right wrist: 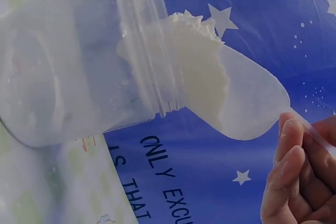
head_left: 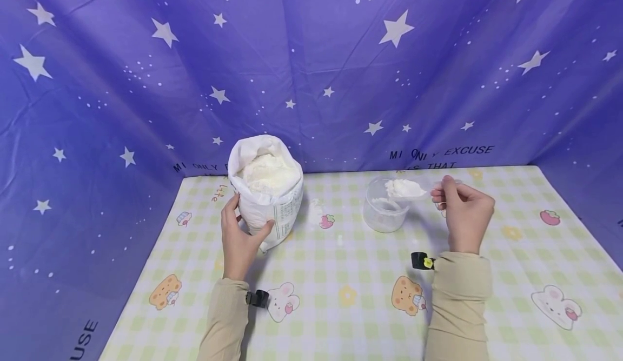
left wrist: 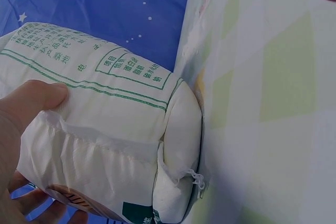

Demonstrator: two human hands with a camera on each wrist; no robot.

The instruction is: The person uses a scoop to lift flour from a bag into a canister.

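A white bag of flour (head_left: 287, 209) stands rolled open on the left of the table, filled near its rim with pale powder. My left hand (head_left: 245, 242) grips its lower side, the thumb (left wrist: 44, 95) on the printed front and the fingers around the other side. In my right hand (head_left: 467, 212) is the thin handle of a clear plastic scoop (right wrist: 254, 95), pinched between thumb and fingers. Flour (head_left: 405, 188) is heaped in the scoop, whose front end reaches into the mouth of a clear plastic jar (right wrist: 42, 72). The jar stands upright on the table.
A checked cloth with cartoon prints covers the table (head_left: 350, 263). Some spilled powder (head_left: 316, 209) lies between the bag and the jar. Behind the table hangs a blue curtain (head_left: 302, 53) with white stars.
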